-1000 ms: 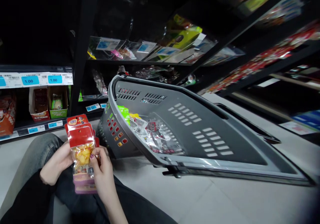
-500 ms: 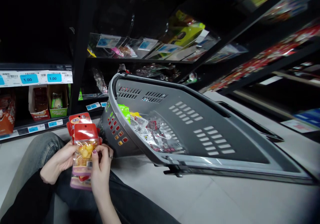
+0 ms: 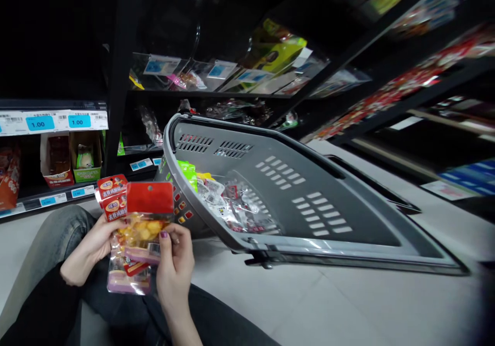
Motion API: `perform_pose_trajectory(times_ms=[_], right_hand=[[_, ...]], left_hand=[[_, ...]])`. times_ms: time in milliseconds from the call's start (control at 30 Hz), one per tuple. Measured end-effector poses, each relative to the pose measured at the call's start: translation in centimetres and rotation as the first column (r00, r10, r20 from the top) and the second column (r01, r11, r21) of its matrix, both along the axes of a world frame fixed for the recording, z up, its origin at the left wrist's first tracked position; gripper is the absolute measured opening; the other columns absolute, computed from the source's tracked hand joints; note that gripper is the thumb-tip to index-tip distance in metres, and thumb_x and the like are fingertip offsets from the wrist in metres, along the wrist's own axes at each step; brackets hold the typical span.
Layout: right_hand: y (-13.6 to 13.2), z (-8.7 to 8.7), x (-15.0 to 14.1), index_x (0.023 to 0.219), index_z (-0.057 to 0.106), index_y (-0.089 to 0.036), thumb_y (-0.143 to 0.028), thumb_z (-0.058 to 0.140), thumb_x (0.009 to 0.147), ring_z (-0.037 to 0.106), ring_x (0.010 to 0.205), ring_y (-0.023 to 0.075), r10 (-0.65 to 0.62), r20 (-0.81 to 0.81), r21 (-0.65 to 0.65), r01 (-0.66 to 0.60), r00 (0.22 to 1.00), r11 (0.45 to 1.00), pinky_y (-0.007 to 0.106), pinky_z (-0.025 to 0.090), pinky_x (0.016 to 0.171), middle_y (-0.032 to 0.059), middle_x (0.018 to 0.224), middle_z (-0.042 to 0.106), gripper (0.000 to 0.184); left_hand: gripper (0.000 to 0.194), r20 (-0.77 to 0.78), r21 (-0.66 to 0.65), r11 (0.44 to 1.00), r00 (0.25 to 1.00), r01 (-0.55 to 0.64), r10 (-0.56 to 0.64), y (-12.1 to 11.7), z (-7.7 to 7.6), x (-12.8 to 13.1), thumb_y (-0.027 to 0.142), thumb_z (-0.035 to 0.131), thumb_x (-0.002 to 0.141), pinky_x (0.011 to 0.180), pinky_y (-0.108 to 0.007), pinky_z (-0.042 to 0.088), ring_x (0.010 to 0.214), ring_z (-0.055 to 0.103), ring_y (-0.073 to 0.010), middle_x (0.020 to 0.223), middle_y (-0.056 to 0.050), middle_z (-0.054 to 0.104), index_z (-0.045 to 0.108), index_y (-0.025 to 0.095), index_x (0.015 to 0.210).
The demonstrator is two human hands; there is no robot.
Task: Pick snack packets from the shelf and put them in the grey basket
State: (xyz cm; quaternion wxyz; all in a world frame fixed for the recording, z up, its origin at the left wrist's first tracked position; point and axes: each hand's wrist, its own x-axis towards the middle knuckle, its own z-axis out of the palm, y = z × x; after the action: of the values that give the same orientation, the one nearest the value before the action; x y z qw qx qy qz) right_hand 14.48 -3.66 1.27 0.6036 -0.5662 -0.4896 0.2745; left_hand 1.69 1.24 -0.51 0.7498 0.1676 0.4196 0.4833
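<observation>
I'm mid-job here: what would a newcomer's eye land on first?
Probably the large grey basket across the centre, with a bright green packet inside. Next, the red-topped packets between the left hand and right hand, lower left. Blue price labels stand out on the left shelf edge.

The pale tiled floor bears a gray basket with slotted sides.
</observation>
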Motion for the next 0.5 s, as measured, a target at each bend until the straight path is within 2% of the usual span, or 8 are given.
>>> perform_pose_trajectory(times_ms=[133, 233, 333, 367, 400, 500], right_hand=[[-1.2, 1.8, 0.0, 0.081, 0.050, -0.019, -0.026, 0.048, 0.087, 0.053, 0.060, 0.0108, -0.005, -0.026, 0.095, 0.007, 1.000, 0.995, 0.020, 0.041, 0.054, -0.0014, 0.069, 0.055, 0.010], [-1.8, 2.7, -0.3, 0.079, 0.051, -0.020, -0.026, 0.053, 0.085, 0.052, 0.058, 0.0102, -0.025, -0.070, 0.107, 0.032, 0.997, 0.994, 0.019, 0.040, 0.053, -0.0023, 0.067, 0.054, 0.009], [-1.9, 3.3, -0.3, 0.078, 0.052, -0.021, -0.032, 0.057, 0.082, 0.050, 0.060, 0.0112, 0.031, -0.294, 0.033, -0.022, 0.955, 0.999, 0.021, 0.040, 0.053, -0.0019, 0.068, 0.054, 0.013], [-1.9, 3.6, -0.1, 0.078, 0.052, -0.021, -0.034, 0.059, 0.080, 0.048, 0.057, 0.0110, 0.093, -0.425, -0.003, -0.104, 0.901, 0.995, 0.021, 0.038, 0.051, -0.0024, 0.067, 0.052, 0.015], [-1.9, 3.8, 0.1, 0.078, 0.052, -0.022, -0.038, 0.062, 0.077, 0.044, 0.052, 0.0100, 0.165, -0.565, -0.022, -0.215, 0.809, 0.976, 0.021, 0.035, 0.048, -0.0035, 0.063, 0.050, 0.019], [-2.1, 4.3, 0.6, 0.080, 0.052, -0.022, -0.043, 0.066, 0.071, 0.018, 0.038, 0.0053, 0.301, -0.866, 0.044, -0.538, 0.400, 0.842, 0.019, 0.022, 0.041, -0.0102, 0.048, 0.030, 0.027]], left_hand=[[0.031, 0.012, 0.018, 1.000, 1.000, 0.009, -0.009, 0.2, -0.2, -0.4, 0.003, 0.066, 0.053, 0.062, -0.032, 0.056, 0.069, 0.069, -0.0260, 0.073, -0.010, 0.073, 0.061, 0.009, 0.083], [0.035, 0.026, 0.035, 0.999, 1.000, 0.002, -0.003, 0.1, -0.3, -0.5, 0.002, 0.065, 0.053, 0.068, -0.033, 0.056, 0.075, 0.069, -0.0266, 0.077, -0.009, 0.073, 0.061, 0.010, 0.087], [0.036, 0.037, 0.047, 0.999, 0.999, -0.011, 0.009, 0.1, -0.2, -0.5, 0.001, 0.065, 0.054, 0.070, -0.033, 0.056, 0.080, 0.069, -0.0269, 0.077, -0.008, 0.073, 0.060, 0.011, 0.088], [0.036, 0.029, 0.042, 0.999, 0.999, -0.015, 0.013, 0.0, -0.2, -0.6, 0.001, 0.065, 0.054, 0.070, -0.033, 0.056, 0.080, 0.069, -0.0268, 0.076, -0.007, 0.073, 0.060, 0.011, 0.088], [0.035, 0.013, 0.032, 0.999, 1.000, -0.019, 0.018, 0.0, -0.1, -0.6, 0.001, 0.065, 0.054, 0.070, -0.033, 0.056, 0.079, 0.069, -0.0266, 0.076, -0.007, 0.073, 0.060, 0.012, 0.088], [0.035, -0.050, 0.006, 0.999, 0.998, -0.032, 0.032, -0.1, 0.0, -0.7, 0.002, 0.066, 0.057, 0.069, -0.033, 0.057, 0.076, 0.069, -0.0256, 0.078, -0.007, 0.073, 0.059, 0.012, 0.089]])
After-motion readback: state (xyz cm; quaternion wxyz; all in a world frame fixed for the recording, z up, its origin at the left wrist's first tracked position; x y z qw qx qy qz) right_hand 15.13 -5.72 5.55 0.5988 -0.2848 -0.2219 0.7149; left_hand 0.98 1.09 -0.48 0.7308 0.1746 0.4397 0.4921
